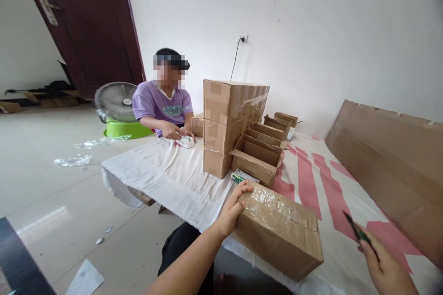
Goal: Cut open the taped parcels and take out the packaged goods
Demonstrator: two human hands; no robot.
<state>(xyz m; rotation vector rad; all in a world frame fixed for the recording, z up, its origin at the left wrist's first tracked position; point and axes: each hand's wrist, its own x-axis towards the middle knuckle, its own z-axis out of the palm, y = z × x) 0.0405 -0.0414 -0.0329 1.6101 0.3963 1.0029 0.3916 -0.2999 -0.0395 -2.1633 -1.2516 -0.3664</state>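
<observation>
A taped cardboard box (pixel 277 235) sits at the near edge of the cloth-covered table, its top crossed by shiny clear tape. My left hand (pixel 232 209) grips the box's far left corner, fingers over the top edge. To the right of the box, my right hand (pixel 384 258) is closed around a utility knife (pixel 362 236) with a dark blade and some green on its handle. The blade points up and away, apart from the box. Just beyond my left hand lie small packets (pixel 245 176) in white and green.
Cardboard boxes (pixel 216 136) are stacked three high, with several open boxes (pixel 258 159) beside them. A large cardboard sheet (pixel 387 170) leans at the right. Across the table (pixel 148 166), a person (pixel 162 101) handles a small white object (pixel 186 142). A fan (pixel 116 101) stands behind.
</observation>
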